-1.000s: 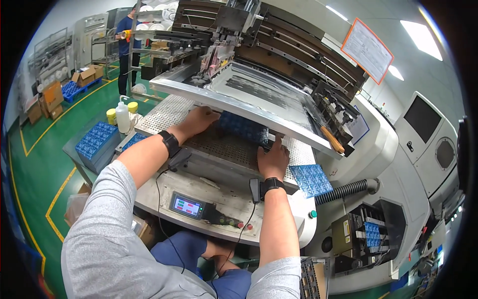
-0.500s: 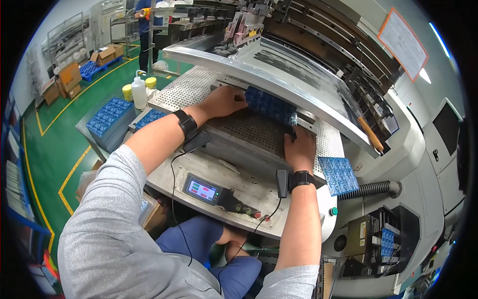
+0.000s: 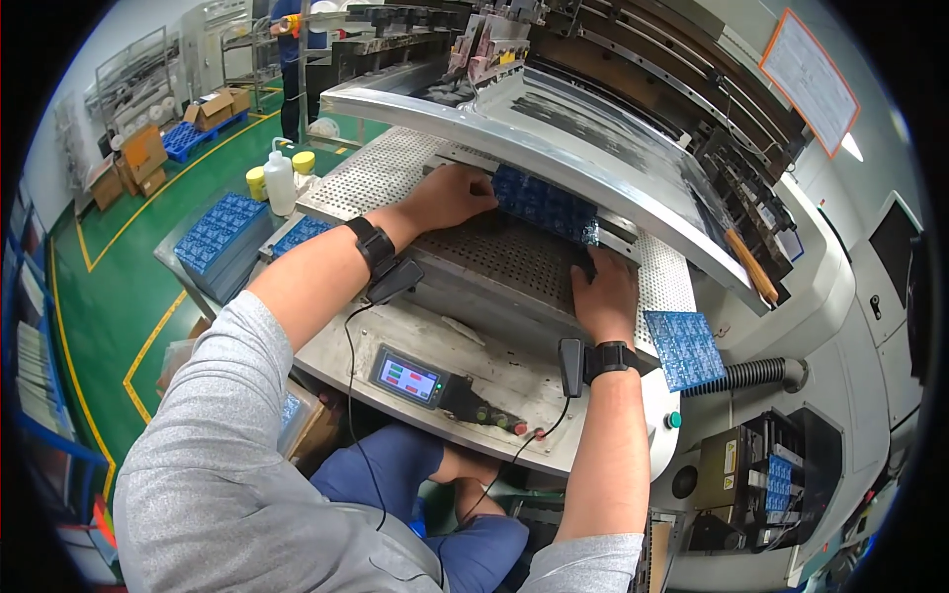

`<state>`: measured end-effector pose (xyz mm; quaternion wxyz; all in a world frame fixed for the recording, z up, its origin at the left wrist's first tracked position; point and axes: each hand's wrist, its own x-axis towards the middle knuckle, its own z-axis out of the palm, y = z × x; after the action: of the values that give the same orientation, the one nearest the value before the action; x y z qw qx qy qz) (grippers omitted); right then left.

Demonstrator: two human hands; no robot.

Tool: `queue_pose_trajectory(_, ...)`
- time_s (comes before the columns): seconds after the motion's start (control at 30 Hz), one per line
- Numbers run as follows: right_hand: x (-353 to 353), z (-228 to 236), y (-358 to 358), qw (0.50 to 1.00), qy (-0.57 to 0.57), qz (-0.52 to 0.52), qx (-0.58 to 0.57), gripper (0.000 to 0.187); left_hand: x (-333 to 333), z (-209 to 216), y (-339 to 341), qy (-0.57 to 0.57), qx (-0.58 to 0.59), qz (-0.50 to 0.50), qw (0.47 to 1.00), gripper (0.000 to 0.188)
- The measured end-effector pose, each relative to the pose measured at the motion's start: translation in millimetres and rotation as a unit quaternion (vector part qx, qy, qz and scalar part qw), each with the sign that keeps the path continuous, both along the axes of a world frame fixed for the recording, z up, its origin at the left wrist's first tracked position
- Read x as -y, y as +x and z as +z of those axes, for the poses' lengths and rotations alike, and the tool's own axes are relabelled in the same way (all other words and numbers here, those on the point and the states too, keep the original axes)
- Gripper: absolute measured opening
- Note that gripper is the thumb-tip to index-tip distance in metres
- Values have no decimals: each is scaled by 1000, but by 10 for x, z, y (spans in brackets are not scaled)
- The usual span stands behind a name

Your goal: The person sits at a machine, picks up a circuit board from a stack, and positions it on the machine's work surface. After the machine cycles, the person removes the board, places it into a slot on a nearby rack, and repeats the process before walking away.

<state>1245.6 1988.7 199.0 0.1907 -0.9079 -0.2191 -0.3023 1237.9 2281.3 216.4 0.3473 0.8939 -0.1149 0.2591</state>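
Note:
A blue circuit board panel lies on the perforated bed beneath the raised screen frame. My left hand is at the panel's left edge, with its fingers curled and pinched together there. By the panel's near right corner rests my right hand, fingertips at the corner and thumb spread away from them. A second blue panel sits at the right edge of the machine table, beside my right wrist. The frame covers the far side of the panel on the bed.
On the left stand a tall stack of blue panels, a white squeeze bottle and yellow-lidded jars. A touch screen and push buttons are set in the machine's front. A wooden-handled tool leans at the frame's right end.
The view has shifted slightly. Both hands stay at the panel's edges; the right fingers look a little straighter and the thumb lies further apart from them.

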Motion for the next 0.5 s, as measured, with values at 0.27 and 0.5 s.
queue_pose_trajectory(0.27,-25,-9,0,1000,-6,-7,-27,41,-5,9,-20,-3,6,-1,1000,21)
queue_pose_trajectory(0.5,-37,-3,-25,1000,-15,7,6,38,-37,-5,8,-10,4,-14,1000,20)
